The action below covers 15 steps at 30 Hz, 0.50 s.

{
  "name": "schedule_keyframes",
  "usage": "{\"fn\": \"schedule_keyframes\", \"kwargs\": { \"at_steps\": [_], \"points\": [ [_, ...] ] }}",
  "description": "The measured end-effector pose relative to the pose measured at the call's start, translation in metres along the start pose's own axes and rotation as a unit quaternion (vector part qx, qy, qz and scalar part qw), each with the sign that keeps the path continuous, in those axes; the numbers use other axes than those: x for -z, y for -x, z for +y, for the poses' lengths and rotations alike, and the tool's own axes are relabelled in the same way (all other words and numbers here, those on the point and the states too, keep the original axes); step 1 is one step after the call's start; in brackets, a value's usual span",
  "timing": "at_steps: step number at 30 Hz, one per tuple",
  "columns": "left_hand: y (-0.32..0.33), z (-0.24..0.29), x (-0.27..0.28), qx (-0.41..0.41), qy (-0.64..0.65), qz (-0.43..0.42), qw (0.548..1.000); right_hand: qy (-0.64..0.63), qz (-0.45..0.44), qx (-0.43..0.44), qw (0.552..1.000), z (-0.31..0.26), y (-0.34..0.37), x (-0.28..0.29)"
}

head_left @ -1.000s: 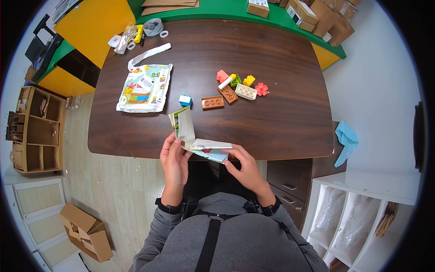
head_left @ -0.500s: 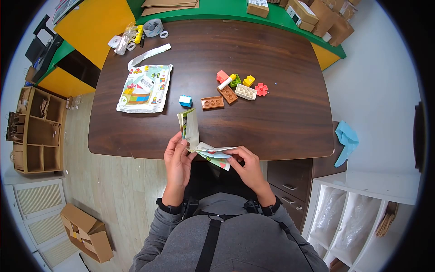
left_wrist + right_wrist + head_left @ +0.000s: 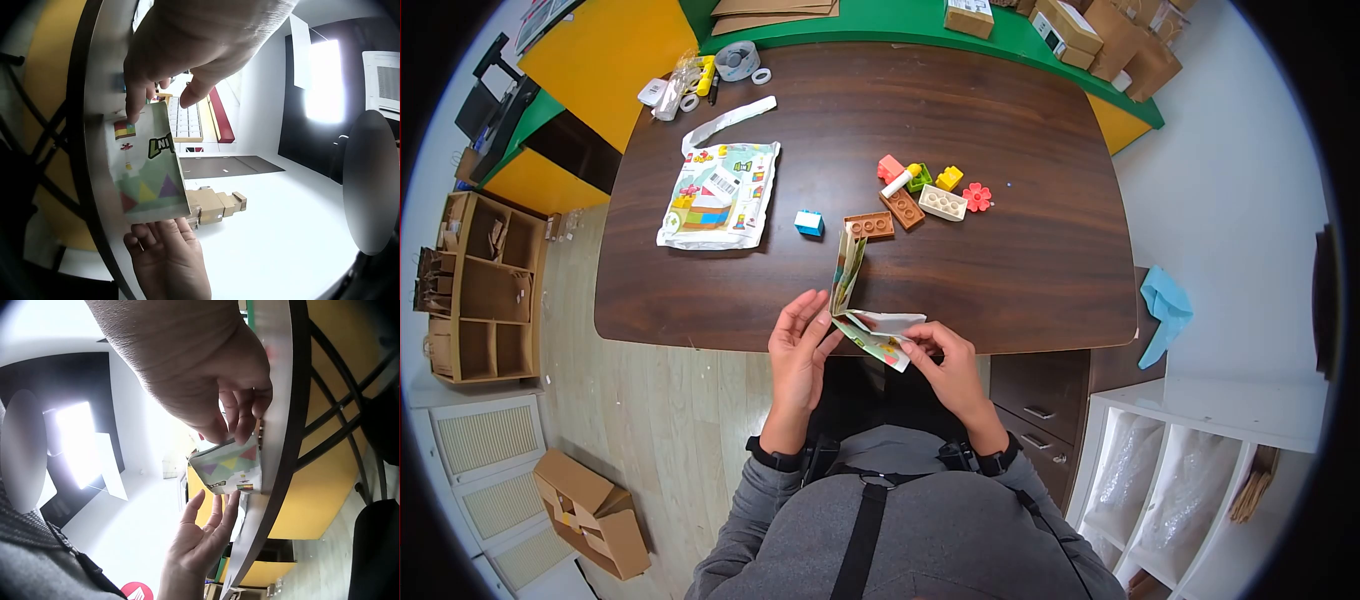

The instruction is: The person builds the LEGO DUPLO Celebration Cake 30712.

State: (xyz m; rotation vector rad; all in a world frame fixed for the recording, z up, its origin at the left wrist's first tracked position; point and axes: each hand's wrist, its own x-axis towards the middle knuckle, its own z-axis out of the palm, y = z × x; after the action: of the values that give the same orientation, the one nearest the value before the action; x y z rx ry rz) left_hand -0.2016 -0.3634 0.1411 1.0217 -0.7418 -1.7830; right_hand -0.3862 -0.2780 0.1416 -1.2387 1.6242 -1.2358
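Note:
A small folded booklet stands partly open over the table's near edge, some pages upright, others lying toward the right. The right hand pinches its right edge between thumb and fingers. At its left side, the left hand has its fingers extended against the booklet near the fold. The left wrist view shows the printed cover with coloured triangles; the right wrist view shows that cover too. Beyond the booklet lie two brown bricks, a white brick and a blue-and-white brick.
A printed white bag lies on the table's left side, with a torn strip above it. Tape rolls sit at the back left. Yellow, pink and green pieces and a red flower lie beyond the white brick.
The booklet's upright pages have swung to the right and now overlap the left brown brick in view. The left hand has shifted slightly right, its fingers straighter; the right hand stays nearly in place.

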Motion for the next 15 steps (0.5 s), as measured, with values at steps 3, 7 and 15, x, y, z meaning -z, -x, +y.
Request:
{"fn": "schedule_keyframes", "kwargs": {
  "at_steps": [3, 7, 15],
  "points": [
    [0.000, -0.001, -0.001, 0.004, -0.014, 0.010, 1.000, -0.007, -0.002, 0.004, 1.000, 0.003, 0.000, 0.000],
    [-0.001, -0.006, 0.000, 0.000, -0.011, -0.002, 1.000, -0.006, -0.004, 0.013, 1.000, 0.006, 0.000, -0.001],
    [-0.002, -0.010, 0.000, -0.029, -0.054, -0.024, 0.998, 0.009, 0.011, 0.010, 1.000, 0.006, 0.000, 0.000]
  ]
}}
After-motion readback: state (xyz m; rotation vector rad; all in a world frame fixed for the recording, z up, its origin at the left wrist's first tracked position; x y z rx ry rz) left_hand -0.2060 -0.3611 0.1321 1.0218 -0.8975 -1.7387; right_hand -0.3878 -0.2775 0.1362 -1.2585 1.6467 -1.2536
